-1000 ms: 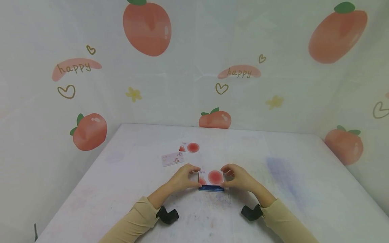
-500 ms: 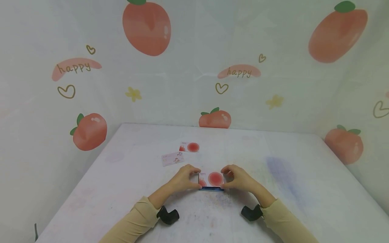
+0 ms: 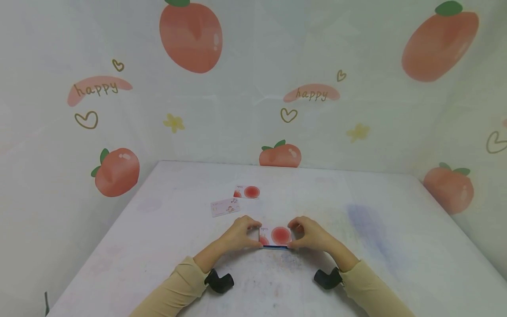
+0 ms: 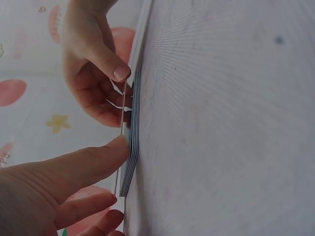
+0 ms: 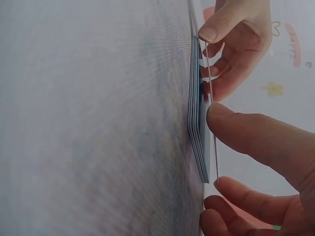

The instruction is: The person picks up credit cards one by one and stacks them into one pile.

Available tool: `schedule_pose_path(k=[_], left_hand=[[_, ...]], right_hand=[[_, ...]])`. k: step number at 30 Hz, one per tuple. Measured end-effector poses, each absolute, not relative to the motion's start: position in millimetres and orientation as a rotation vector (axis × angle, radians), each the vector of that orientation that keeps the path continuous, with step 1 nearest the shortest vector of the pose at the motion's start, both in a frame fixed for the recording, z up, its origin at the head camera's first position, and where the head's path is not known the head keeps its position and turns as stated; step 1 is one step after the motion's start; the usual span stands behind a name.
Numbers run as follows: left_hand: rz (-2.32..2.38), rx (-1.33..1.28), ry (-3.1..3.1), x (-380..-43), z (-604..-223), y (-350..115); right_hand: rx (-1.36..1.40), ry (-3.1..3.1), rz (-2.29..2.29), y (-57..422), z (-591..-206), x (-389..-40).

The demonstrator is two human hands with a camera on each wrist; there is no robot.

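The left hand and right hand pinch opposite ends of the peach-print card, seemingly to align it just above the card stack, well in from the bench's far edge.

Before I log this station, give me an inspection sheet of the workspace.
Surface: white table, bluish smudge at right.
Job's things: red-and-white card, held above a stack of cards, gap showing.
Clutter: pink card and loose red card, farther back and left.
Hands: left hand and right hand grip the held card's opposite ends.
Cables: nothing certain; a thin dark object at lower left is unidentifiable.
Surroundings: pale backdrop printed with fruit, hearts and "happy".
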State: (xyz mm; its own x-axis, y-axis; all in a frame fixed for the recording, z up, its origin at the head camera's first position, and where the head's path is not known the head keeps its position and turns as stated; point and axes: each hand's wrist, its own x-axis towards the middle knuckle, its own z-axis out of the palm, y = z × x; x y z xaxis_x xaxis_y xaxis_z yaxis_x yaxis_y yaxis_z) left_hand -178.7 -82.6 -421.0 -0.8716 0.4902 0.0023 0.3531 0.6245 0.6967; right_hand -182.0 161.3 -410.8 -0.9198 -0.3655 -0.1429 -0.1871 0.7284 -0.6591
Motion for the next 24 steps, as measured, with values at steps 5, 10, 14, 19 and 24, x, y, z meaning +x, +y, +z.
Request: schedule_pose_path(k=[5, 10, 14, 19, 24], left_hand=[[1.086, 0.692, 2.648, -178.5, -420.9, -82.9], [1.080, 0.705, 2.648, -179.7, -422.8, -83.4], [1.074, 0.700, 2.653, -180.5, -424.5, -83.4], [1.072, 0.703, 2.664, -180.3, -425.6, -83.3], [1.069, 0.710, 2.663, -178.4, -423.7, -83.1]], right_hand=[[-0.478, 2.679, -0.962, 162.3, -411.6, -182.6], [-0.530, 2.687, -0.950, 163.2, -413.5, -183.2], [-0.544, 2.686, -0.948, 163.7, -415.4, -183.7], [-0.557, 2.693, -0.933, 164.8, -418.0, -184.7], [-0.567, 2.699, -0.929, 165.0, -418.5, -184.6]])
